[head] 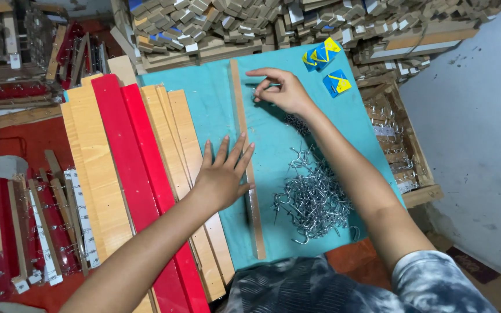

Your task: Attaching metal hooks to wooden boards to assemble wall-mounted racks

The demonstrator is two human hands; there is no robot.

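The fingers (pixel 260 87) of the right hand (pixel 282 91) were pinched together on a small metal hook (pixel 257 93) just beside the far end of the narrow wooden strip (pixel 244 156), while those of the left hand (pixel 224 174) lay spread apart and flat, pressing the strip's middle against the teal cloth (pixel 204 104). The strip lay lengthwise on the cloth, with a heap of loose hooks (pixel 314 197) near its right side and red and wood-toned boards (pixel 129 174) stacked along its left. To seat a hook well, the left palm should probably keep the strip from sliding while the right thumb and forefinger hold the hook upright to the strip's face and turn it squarely. The right forearm reached over the hook heap with the wrist bent inward towards the strip; the left forearm ran diagonally across the boards.
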